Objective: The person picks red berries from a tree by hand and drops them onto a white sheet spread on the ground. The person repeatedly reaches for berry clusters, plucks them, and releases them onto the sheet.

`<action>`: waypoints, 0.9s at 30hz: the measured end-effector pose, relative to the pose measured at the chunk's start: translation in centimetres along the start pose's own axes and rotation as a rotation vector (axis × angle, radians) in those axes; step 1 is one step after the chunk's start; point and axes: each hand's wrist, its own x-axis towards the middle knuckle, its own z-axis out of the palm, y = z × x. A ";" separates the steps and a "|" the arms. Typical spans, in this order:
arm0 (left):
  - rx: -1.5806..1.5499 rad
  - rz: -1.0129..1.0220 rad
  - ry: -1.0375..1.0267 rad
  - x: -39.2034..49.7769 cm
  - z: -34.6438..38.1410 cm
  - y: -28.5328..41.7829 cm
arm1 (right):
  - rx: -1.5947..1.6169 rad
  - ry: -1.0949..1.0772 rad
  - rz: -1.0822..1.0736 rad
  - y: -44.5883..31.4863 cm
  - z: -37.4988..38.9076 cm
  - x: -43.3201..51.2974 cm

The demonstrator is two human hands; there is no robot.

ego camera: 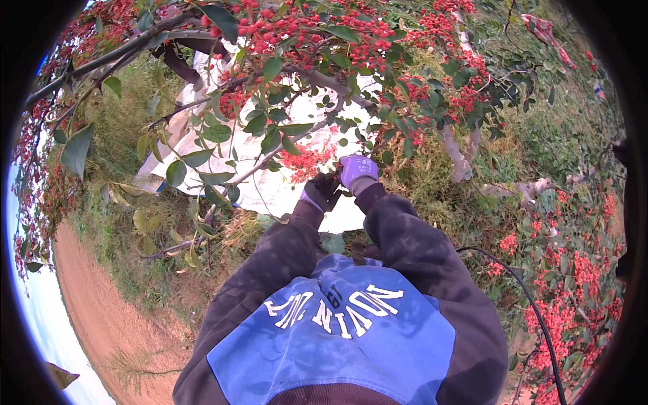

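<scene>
My left hand [324, 192], in a glove with a dark palm and purple back, is raised in front of my chest with its fingers curled. Touching or nearly touching it is my right hand [358, 169], in a purple glove that bears writing. The fingertips of both hands meet among thin leafy twigs, and what lies between them is hidden. Just beyond my left hand is a cluster of red berries [308, 161], seen against a white sheet [253, 187] on the ground. A thorny branch [268, 158] with green leaves runs in front of the sheet.
Overhead branches [147, 38] carry dense red berries [268, 25]. More berry bunches [549, 324] grow at the right, near a black cable [531, 298]. A pale trunk [455, 157] stands beyond my right arm. Another person's dark-clothed limb [182, 66] shows at the upper left. Bare soil [106, 293] lies left.
</scene>
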 end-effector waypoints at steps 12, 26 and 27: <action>-0.113 0.212 0.194 -1.6 -3.3 2.5 | 0.416 -0.160 0.173 1.3 0.7 0.4; 0.001 0.396 0.157 -2.6 -7.3 5.1 | 0.687 0.236 -0.219 -4.7 5.3 0.1; 0.014 0.425 0.244 -2.6 -7.8 5.8 | 0.715 0.235 -0.284 -3.6 5.9 -1.1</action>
